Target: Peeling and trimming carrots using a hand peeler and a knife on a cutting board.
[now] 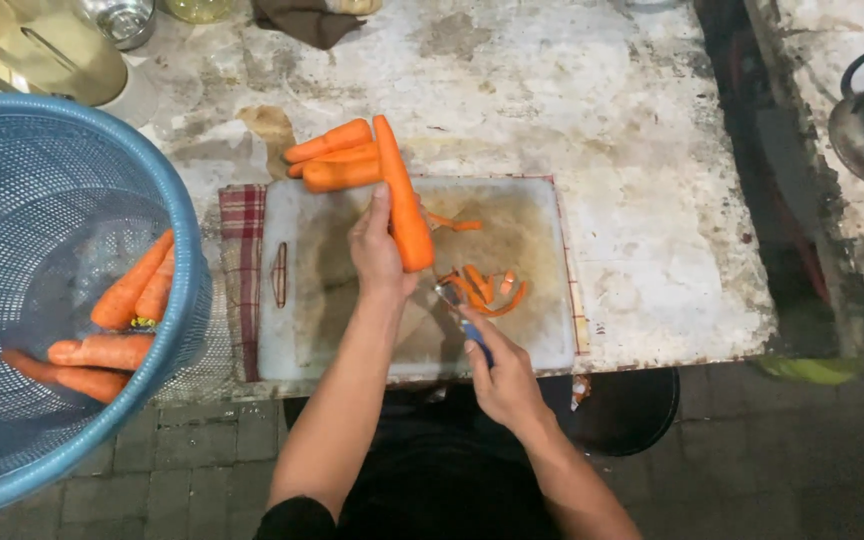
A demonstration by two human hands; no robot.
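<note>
Carrot peeling at a stained white bench point(652, 200), partly done.

Left hand point(377, 255) is closed around a long orange carrot point(402, 195) and holds it tilted above the far part of the white plastic cutting board point(532, 330); right hand point(502, 375) is clenched on a blue-handled peeler point(462, 320), whose head is just beside the near end of this carrot. Three smooth orange carrots point(337, 160) lie in a pile at the far edge of the board, and I judge them already peeled. Thin orange peel strips point(487, 290) lie on the board near the peeler. Several more carrots point(117, 325) wait inside the big blue plastic basket point(177, 200) on the left, so much work seems left.
</note>
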